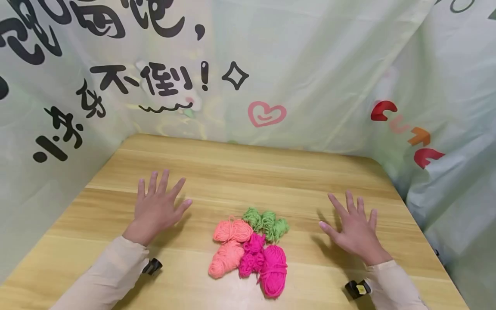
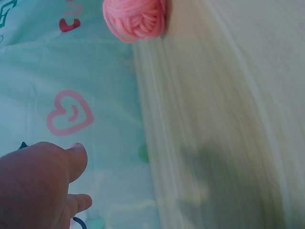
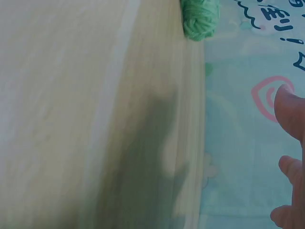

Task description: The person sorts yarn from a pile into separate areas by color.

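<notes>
A cluster of small yarn skeins lies on the wooden table between the two hands. Two coral skeins [image 1: 226, 258] make up its left side, with one also showing as a pink yarn end [image 2: 136, 19] in the left wrist view. Green yarn bundles [image 1: 268, 223] sit at the back; part of the green yarn [image 3: 199, 19] shows in the right wrist view. Magenta skeins [image 1: 273, 271] lie at the front right. My left hand [image 1: 156, 211], fingers spread, is over the table left of the yarn. To the right, my right hand [image 1: 355, 230] is likewise spread and holds nothing.
The wooden table [image 1: 186, 163] has a rounded far edge. A printed curtain [image 1: 310, 77] with black characters and a pink heart hangs behind it and along both sides. Each wrist carries a small black camera, one at the left cuff [image 1: 153, 266] and one at the right [image 1: 357, 289].
</notes>
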Available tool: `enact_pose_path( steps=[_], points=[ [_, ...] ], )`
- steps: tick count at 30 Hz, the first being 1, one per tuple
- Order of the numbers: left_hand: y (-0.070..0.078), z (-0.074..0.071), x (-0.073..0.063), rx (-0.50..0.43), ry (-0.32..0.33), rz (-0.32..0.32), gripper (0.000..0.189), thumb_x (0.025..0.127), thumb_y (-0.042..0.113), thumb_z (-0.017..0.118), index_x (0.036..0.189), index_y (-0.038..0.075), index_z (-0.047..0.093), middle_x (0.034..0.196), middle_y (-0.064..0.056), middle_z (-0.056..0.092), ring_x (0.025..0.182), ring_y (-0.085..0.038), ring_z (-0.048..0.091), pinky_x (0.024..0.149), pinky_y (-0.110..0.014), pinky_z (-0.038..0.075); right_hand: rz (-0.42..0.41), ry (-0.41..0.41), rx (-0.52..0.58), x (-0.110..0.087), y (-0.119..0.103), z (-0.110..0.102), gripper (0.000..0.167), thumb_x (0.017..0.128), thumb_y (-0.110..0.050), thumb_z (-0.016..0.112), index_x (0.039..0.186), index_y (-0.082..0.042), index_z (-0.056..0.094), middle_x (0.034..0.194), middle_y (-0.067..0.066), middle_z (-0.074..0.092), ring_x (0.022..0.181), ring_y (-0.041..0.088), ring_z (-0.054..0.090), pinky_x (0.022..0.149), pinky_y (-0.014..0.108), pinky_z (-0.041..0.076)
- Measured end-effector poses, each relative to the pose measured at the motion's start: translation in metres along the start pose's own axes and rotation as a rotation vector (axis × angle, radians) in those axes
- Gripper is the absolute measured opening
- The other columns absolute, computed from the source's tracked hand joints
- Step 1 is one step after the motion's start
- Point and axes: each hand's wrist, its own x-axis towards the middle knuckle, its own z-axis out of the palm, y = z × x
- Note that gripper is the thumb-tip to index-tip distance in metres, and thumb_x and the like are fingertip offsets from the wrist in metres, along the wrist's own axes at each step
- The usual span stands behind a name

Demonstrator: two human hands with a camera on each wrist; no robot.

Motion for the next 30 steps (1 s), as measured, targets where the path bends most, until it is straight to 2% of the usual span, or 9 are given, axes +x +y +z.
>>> enact_pose_path(
  steps=[4,8,11,15,20,26,30],
  points=[
    [0.007,-0.004,0.004,-0.019,-0.03,0.011,0.072,0.097,0.064,0.032,0.154,0.02,0.028,0.158,-0.026,0.004,0.141,-0.049,-0.004,0.107,-0.063,-0.011,-0.045,-0.003,0.084,0.003,-0.006,0.001,0.08,0.091,-0.049,0.061,0.155,-0.02,0.023,0.153,0.034,0.011,0.135,0.061,0.006,0.099,0.076,0.002],
    [0.016,-0.004,0.007,-0.074,-0.044,0.064,0.072,0.097,0.062,0.037,0.153,0.018,0.03,0.157,-0.028,0.008,0.14,-0.051,0.004,0.11,-0.064,0.002,-0.084,0.005,0.14,0.008,-0.009,-0.002,0.074,0.091,-0.041,0.065,0.15,-0.011,0.033,0.15,0.034,0.021,0.131,0.06,0.023,0.096,0.075,0.021],
    [0.021,-0.003,0.009,-0.11,-0.043,0.109,0.071,0.097,0.058,0.042,0.152,0.015,0.032,0.155,-0.03,0.012,0.139,-0.053,0.009,0.109,-0.063,0.012,-0.098,-0.009,0.183,0.012,-0.013,-0.004,0.067,0.092,-0.036,0.066,0.145,-0.005,0.039,0.147,0.033,0.029,0.128,0.057,0.032,0.095,0.072,0.029],
    [0.027,-0.002,0.012,-0.159,-0.048,0.156,0.069,0.097,0.053,0.048,0.151,0.012,0.034,0.153,-0.031,0.016,0.138,-0.053,0.015,0.108,-0.063,0.019,-0.126,-0.021,0.226,0.018,-0.018,-0.002,0.059,0.093,-0.031,0.066,0.139,-0.001,0.047,0.142,0.029,0.041,0.124,0.05,0.042,0.097,0.064,0.035],
    [0.041,-0.004,0.015,-0.234,-0.071,0.22,0.07,0.094,0.05,0.056,0.15,0.012,0.036,0.153,-0.03,0.02,0.136,-0.052,0.023,0.103,-0.064,0.028,-0.183,-0.023,0.281,0.022,-0.023,0.004,0.053,0.091,-0.025,0.069,0.134,0.001,0.051,0.135,0.023,0.053,0.108,0.042,0.058,0.088,0.055,0.047],
    [0.056,-0.004,0.017,-0.311,-0.088,0.318,0.07,0.093,0.045,0.062,0.149,0.012,0.037,0.153,-0.026,0.025,0.131,-0.048,0.037,0.097,-0.062,0.038,-0.209,-0.044,0.342,0.021,-0.027,0.004,0.05,0.091,-0.021,0.07,0.134,-0.001,0.053,0.131,0.021,0.056,0.104,0.038,0.063,0.084,0.053,0.05],
    [0.063,-0.004,0.016,-0.353,-0.08,0.388,0.068,0.092,0.043,0.064,0.147,0.012,0.04,0.151,-0.024,0.03,0.126,-0.046,0.044,0.096,-0.059,0.04,-0.202,-0.075,0.383,0.021,-0.03,0.005,0.05,0.091,-0.021,0.069,0.134,0.0,0.053,0.131,0.021,0.056,0.103,0.037,0.064,0.086,0.052,0.05]
  ],
)
